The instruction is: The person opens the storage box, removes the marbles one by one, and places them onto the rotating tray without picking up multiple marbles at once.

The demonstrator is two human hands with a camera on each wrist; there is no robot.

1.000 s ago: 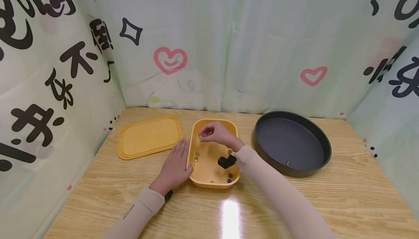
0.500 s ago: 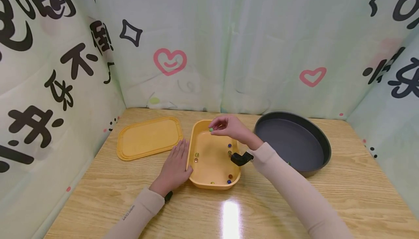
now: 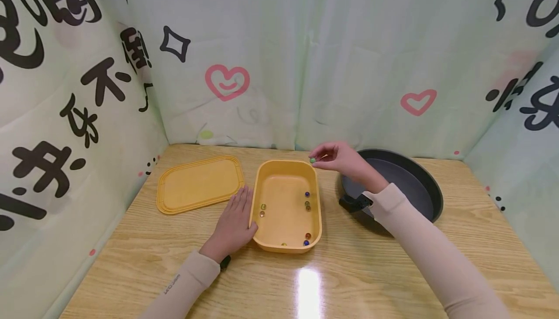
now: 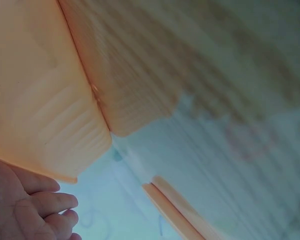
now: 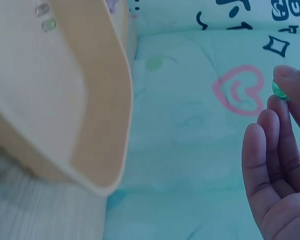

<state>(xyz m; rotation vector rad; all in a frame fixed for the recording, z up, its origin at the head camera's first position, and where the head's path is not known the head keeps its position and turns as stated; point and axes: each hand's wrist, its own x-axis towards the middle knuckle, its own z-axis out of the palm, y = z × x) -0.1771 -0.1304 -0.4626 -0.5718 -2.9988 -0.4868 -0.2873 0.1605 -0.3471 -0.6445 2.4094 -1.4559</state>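
A small green glass marble (image 3: 312, 160) is pinched between the thumb and fingertips of my right hand (image 3: 342, 160). That hand is above the table, between the yellow container and the dark round pan (image 3: 419, 190), with the wrist over the pan. In the right wrist view the marble (image 5: 279, 91) shows clear green at the fingertips. My left hand (image 3: 232, 226) lies with straight fingers along the left side of the yellow rectangular container (image 3: 284, 178). Inside the container lie several marbles, among them a blue marble (image 3: 307, 194) and a reddish-brown marble (image 3: 307, 236).
A flat yellow lid (image 3: 201, 185) lies on the wooden table (image 3: 279, 285), left of the container. My right forearm hides part of the pan's inside. A printed curtain (image 3: 305, 66) hangs behind the table and at both sides.
My right hand has lifted the green marble out from over the container and carried it right, toward the pan. The left hand has stayed at the container's side.
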